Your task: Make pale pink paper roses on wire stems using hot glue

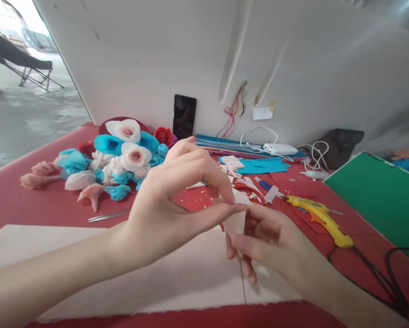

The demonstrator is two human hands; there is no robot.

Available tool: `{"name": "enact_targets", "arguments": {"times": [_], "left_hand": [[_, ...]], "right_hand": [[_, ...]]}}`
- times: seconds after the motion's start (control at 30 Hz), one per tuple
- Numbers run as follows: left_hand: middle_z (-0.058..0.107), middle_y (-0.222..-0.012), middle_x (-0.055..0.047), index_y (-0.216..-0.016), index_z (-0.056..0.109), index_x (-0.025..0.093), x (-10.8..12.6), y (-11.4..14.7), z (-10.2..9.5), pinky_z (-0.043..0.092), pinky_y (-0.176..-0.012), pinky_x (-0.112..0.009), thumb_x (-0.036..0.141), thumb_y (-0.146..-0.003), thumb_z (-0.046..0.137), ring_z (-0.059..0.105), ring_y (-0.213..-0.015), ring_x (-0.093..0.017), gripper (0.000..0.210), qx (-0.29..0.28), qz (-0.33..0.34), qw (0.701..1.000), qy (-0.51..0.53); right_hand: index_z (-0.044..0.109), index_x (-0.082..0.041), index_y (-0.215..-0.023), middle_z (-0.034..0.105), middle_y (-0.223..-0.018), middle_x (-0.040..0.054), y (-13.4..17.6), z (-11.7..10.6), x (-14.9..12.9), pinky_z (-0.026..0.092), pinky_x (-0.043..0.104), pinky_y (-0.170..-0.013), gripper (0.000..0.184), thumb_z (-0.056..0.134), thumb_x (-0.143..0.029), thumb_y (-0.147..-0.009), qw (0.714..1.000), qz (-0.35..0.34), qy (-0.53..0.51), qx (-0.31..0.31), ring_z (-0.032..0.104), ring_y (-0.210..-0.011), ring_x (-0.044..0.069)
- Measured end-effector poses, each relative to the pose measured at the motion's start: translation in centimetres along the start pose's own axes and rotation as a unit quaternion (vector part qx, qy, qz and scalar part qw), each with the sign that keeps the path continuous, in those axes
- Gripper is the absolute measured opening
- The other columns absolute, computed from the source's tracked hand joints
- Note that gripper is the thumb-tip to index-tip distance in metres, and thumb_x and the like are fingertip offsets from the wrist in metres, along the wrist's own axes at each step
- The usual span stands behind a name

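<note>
A small piece of pale pink crepe paper [235,223], narrowing to a point at the bottom, is held up between my two hands. My left hand [180,187] pinches its upper edge between thumb and index finger. Lower down, my right hand [272,237] grips the narrow end, its thumb in front and its fingers behind. A thin dark line like a wire [243,282] runs down below the right fingers; whether it joins the paper I cannot tell. Beneath both hands lies a large pale paper sheet [139,291].
Paper flowers [136,156] are heaped at the left, near thin metal rods [110,215]. Paper scraps [231,163], red-handled scissors [255,193] and blue crepe paper [262,165] lie beyond my hands. A yellow glue gun [320,218] and a green board [378,200] are at right. A phone [184,117] leans upright.
</note>
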State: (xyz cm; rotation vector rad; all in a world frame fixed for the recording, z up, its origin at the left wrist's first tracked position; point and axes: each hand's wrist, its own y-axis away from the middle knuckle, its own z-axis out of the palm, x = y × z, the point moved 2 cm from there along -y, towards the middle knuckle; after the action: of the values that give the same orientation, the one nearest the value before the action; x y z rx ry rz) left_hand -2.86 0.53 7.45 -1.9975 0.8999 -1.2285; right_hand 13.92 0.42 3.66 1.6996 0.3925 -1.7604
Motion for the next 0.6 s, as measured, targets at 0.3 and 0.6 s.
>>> {"name": "enact_targets", "arguments": {"times": [0.3,0.6], "left_hand": [[0.061,-0.066,0.003,-0.074,0.056,0.022,0.09,0.05,-0.53,0.040,-0.079,-0.039,0.009,-0.077,0.063,0.050,-0.065,-0.014,0.015,0.004,0.027,1.000,-0.012],[0.060,-0.070,0.003,-0.078,0.057,0.023,0.47,-0.05,-0.41,0.026,-0.100,-0.049,0.015,-0.078,0.064,0.052,-0.073,-0.016,0.010,0.030,0.086,0.981,-0.168]], "right_hand": [[0.052,-0.014,-0.082,0.059,-0.070,-0.0010,-0.19,0.29,-0.31,0.045,0.012,-0.043,0.018,0.061,-0.029,-0.085,0.996,-0.037,-0.068,-0.036,0.051,-0.044,0.003],[0.049,-0.014,-0.081,0.060,-0.072,0.0008,0.11,0.51,-0.24,0.044,0.013,-0.042,0.023,0.060,-0.035,-0.086,0.996,-0.036,-0.059,-0.057,0.051,-0.044,0.003]]}}
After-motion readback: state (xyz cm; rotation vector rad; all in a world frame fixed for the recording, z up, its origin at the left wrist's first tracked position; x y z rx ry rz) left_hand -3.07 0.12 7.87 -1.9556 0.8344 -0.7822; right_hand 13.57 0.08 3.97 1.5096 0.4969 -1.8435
